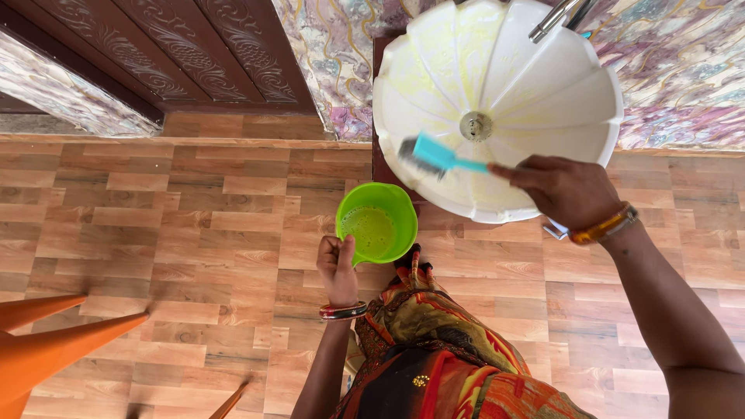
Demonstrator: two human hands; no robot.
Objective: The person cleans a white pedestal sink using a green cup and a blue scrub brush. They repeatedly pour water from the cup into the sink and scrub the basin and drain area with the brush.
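A white, scallop-fluted ceramic wash basin (497,93) stands against a wall of marbled purple and cream tiles (683,70), and everything here is placed by it. The right hand (563,190) reaches over the basin's near rim, its fingers closed around the handle of a turquoise plastic scrubbing brush (438,155); the brush head, with dark bristles at its far end, lies against the inner wall of the basin, just in front of the round metal drain (476,126) at the bowl's centre. Yellowish streaks show on the basin's fluted sides. A chrome tap (552,19) juts over the basin's far edge. An amber bangle (604,226) circles the right wrist, just outside the basin's rim. Below the basin's front left edge, the left hand (337,268) is clenched around the handle of a lime-green round plastic mug (376,225), which is held upright, its rim nearly meeting the basin's underside; a little cloudy liquid shows in its bottom. Red and green bangles (342,312) sit on the left wrist. Under the basin spreads a wood-patterned floor (178,233), and well away to its left are the orange plastic legs of a stool or chair (46,341) and a dark carved wooden door (186,46).
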